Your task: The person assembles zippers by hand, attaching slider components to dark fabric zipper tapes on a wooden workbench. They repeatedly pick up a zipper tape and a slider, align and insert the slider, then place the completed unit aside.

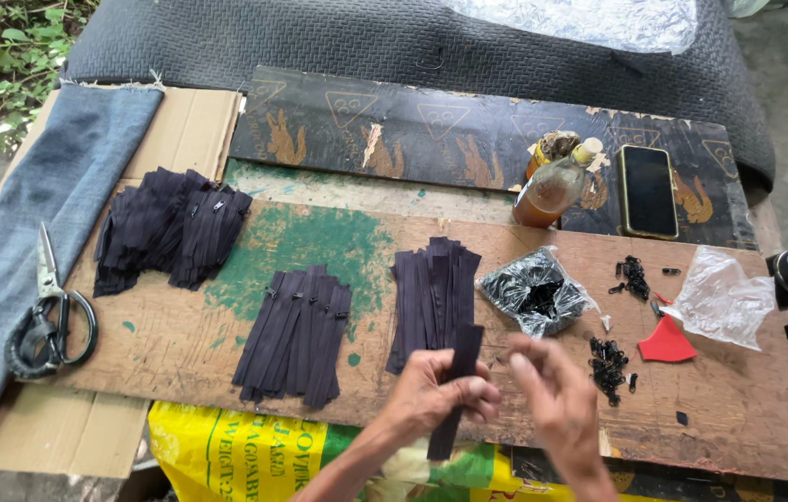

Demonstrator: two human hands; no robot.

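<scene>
Worn plywood surface [180, 344], green paint patches. On it: three stacks of dark zipper strips [171, 228] [296, 335] [433, 297], open bag of black sliders [535, 293], loose sliders [608, 364], red scrap [666, 342], clear plastic bag [721, 299], scissors [52, 311] at its left edge.

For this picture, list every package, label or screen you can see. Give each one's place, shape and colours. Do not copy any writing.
Smartphone: back right, flat dark rectangle, screen off.
Bottle: left of phone, amber liquid, pale cap.
Clear bag: centre right, holds black sliders.
Empty clear bag: far right, crumpled.
Yellow sack: under board's front edge, green print.
</scene>
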